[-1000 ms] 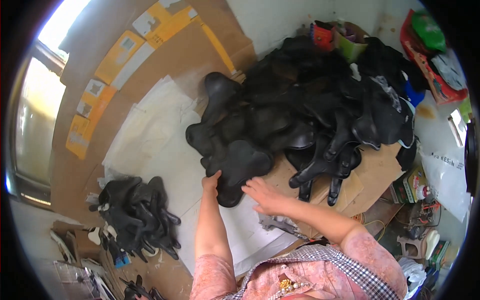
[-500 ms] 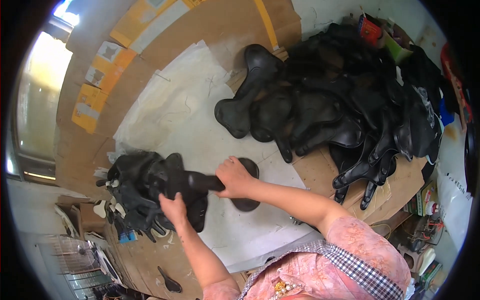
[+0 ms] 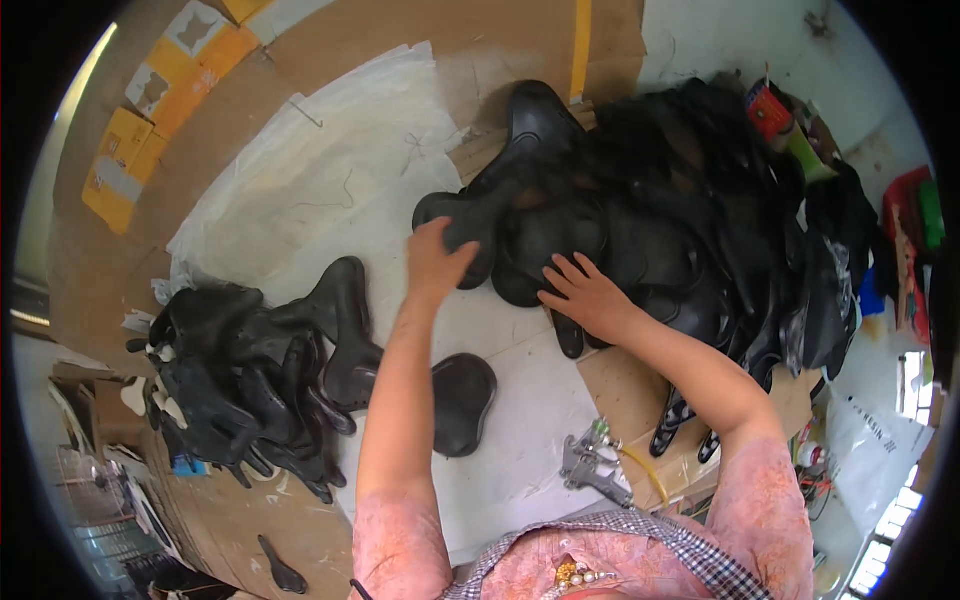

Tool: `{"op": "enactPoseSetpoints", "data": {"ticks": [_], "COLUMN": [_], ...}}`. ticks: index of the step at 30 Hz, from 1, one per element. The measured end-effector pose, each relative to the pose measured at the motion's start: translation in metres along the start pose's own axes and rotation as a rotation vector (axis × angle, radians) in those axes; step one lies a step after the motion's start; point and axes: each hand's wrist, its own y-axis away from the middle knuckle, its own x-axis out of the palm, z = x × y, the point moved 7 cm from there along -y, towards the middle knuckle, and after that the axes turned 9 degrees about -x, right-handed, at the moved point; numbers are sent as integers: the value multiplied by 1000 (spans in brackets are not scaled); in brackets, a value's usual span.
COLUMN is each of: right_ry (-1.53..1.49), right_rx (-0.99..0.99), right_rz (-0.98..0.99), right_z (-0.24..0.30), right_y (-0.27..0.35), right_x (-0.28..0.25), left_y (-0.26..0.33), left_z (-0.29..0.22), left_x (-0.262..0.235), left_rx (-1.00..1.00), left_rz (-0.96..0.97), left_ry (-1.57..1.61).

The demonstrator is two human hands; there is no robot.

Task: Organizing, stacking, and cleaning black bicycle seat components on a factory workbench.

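Observation:
A big heap of glossy black bicycle saddles (image 3: 640,235) lies on the right of the table. At its near left edge, my left hand (image 3: 438,265) reaches onto a saddle (image 3: 440,212), thumb apart from the fingers; whether it grips is hard to see, but no hold shows. My right hand (image 3: 592,303) has its fingers spread over another saddle (image 3: 550,245) in the heap. On the left is a smaller pile of black saddles (image 3: 230,370). One saddle (image 3: 465,405) lies on the white sheet, partly hidden by my left forearm.
A metal spray gun (image 3: 597,470) with a yellow hose rests near my body. White sheeting (image 3: 520,400) covers part of the cardboard-topped table. A single small black saddle (image 3: 282,570) lies at the lower left. Cardboard (image 3: 400,20) lines the far side.
Both hands have left the saddle at the left pile and moved right to the big heap. That saddle now rests by the pile. The view has shifted, showing the spray gun.

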Motion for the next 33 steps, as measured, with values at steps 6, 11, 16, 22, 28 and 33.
{"op": "enactPoseSetpoints", "data": {"ticks": [6,11,16,22,28,33], "right_ry": [-13,-124,-298,-380,-328,-413], "right_rx": [-74,87,61,339,369,422], "right_rz": [-66,-443,-264,64,266,231], "right_z": [-30,-72,-67,-28,69,51], "right_y": [-13,-32,-23,18,30,55], "right_x": [-42,-116,-89,-35,5,10], "left_y": [-12,-19,-5,16,-75,-104], "left_z": [-14,7,68,125,52,26], "left_x": [57,8,-138,-191,16,107], "left_rx": [-84,-99,-407,-310,-142,13], "left_rz": [48,137,18,-303,81,265], "left_ry": [-326,-326,194,-311,159,-256]}}
